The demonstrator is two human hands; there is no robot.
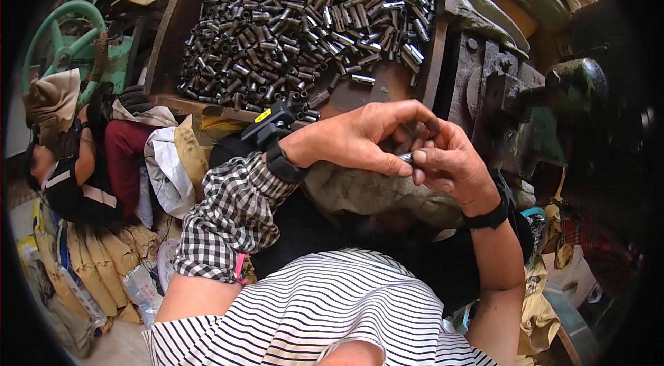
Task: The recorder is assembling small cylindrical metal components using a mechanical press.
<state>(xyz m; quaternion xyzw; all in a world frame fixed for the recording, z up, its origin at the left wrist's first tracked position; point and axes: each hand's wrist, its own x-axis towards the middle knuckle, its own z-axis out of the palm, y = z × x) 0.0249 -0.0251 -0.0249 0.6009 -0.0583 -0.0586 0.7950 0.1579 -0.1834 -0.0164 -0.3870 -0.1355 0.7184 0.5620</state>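
Observation:
Both hands meet just in front of the near edge of a shallow brown tray (373, 91). A small shiny metal piece (405, 157), probably one of the short tubes, sits between their fingertips; most of it is covered. My left hand (356, 138) is closed around it, thumb against the piece and fingers curled behind. My right hand (451, 162) pinches the same piece between thumb and fingers. Beyond them, the tray holds a large heap of short metal tubes (290, 34), some dark, some bright. One loose tube (362, 80) lies close to my left hand.
A dark, greasy machine with a clamp block (477, 86) stands right of the tray. Grey cloth (373, 190) covers my lap. At the left, another person (76, 172) is beside a green handwheel (63, 51). Brown sacks (97, 266) lie at the lower left.

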